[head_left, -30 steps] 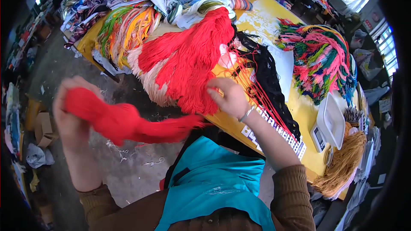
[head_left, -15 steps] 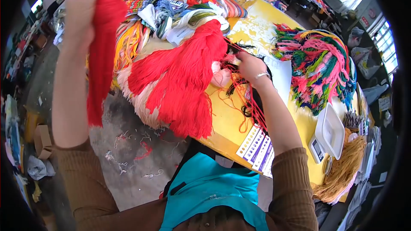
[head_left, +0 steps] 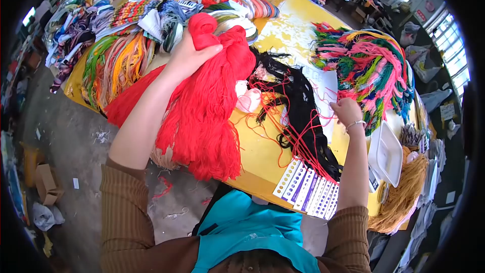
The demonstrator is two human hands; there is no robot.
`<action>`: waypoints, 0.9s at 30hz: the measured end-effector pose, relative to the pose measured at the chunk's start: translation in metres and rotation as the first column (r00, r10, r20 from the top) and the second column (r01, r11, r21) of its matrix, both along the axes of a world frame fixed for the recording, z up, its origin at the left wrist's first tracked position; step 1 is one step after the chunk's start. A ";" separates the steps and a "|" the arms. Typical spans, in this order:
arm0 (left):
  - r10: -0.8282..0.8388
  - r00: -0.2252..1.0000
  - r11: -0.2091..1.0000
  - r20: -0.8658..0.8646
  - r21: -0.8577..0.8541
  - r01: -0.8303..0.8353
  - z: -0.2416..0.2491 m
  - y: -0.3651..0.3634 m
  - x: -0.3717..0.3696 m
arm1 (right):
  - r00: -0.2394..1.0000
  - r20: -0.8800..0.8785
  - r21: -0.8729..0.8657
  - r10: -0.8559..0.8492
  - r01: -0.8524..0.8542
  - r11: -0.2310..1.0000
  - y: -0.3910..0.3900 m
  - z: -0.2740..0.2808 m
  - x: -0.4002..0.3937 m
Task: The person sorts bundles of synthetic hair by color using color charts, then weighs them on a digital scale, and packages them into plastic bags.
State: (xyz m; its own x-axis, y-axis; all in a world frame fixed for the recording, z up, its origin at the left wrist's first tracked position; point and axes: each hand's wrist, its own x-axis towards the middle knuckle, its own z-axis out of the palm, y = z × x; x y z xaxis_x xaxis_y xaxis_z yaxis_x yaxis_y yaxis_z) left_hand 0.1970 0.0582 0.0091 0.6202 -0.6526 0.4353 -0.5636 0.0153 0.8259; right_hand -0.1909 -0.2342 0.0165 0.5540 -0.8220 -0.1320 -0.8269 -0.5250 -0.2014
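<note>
Your single head-worn camera looks forward and steeply down past your own teal apron (head_left: 252, 227) onto the table (head_left: 260, 146) close ahead.

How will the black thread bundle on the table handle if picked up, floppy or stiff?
Likely floppy: the black thread bundle lies in a loose, bent line with strands splaying out. Lifting it would probably drag some red strands too, as they cross over it. Unlikely to roll: it lies spread out on the table.

Left hand (head_left: 194, 53): gripping red yarn (head_left: 204, 101) | right hand (head_left: 347, 111): beside multicolored yarn (head_left: 376, 71)
</note>
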 end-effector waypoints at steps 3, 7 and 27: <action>-0.065 0.980 0.998 -0.189 -0.036 0.060 0.001 0.016 -0.007 | 0.964 -0.082 -0.342 0.252 -0.265 0.902 0.036 0.022 0.038; 0.090 0.929 0.982 -0.360 -0.124 -0.144 0.041 0.024 -0.006 | 0.793 0.541 0.218 0.279 -0.453 0.865 0.107 0.043 0.119; 0.261 0.886 0.878 0.382 0.288 -0.383 0.009 0.011 -0.098 | 0.729 0.681 0.012 0.071 -0.108 0.994 0.153 -0.013 0.228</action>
